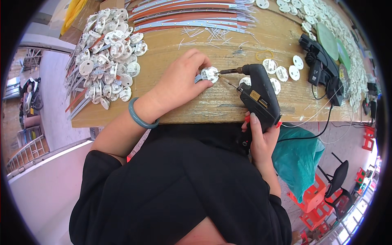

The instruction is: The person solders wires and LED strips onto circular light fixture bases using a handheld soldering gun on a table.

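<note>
— What is the person wearing?
— A black top with short black sleeves, forearms bare.
— Anything on the wrists?
— A smooth blue-green bangle (141, 115) circles the left wrist; the right wrist carries nothing. No gloves.

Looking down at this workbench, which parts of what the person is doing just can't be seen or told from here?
- Head view: the left hand covers most of the small white round part, so its underside and wiring are hidden.
- Whether the tip of the black gun-shaped tool touches the part: too small to tell.
- The right hand sits partly behind the tool, so its fingers on the trigger are hidden.
- The pile of white parts: single pieces blur together.
</note>
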Demonstrator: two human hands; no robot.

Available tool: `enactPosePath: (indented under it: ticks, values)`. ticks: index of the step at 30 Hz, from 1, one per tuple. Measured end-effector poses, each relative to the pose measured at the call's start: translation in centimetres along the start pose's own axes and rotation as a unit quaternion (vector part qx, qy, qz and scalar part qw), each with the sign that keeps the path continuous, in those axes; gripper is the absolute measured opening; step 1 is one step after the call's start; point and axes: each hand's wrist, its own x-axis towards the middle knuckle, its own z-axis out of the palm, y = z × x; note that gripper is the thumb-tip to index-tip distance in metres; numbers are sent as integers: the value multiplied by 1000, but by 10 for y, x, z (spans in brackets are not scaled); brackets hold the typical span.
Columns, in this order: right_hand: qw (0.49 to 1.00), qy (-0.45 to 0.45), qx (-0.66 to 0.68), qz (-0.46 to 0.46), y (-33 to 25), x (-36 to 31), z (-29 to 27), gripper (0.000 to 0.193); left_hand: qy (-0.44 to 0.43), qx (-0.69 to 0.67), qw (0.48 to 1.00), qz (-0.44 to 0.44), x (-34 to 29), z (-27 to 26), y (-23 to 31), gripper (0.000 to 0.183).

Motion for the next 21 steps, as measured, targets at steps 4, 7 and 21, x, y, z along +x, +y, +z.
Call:
enactPosePath:
  ticks: [4, 7, 21]
  values:
    - [1000, -2, 4, -8, 0, 0, 0, 32, 6, -6, 1000, 8, -1, 0, -1, 28]
    - [999, 1, 32, -6, 1, -1, -4, 28, 7, -2, 1000, 0, -1, -3, 1, 29]
    - [990, 40, 137, -23, 5, 0, -13, 23, 67, 320, 915, 237, 2, -34, -13, 25]
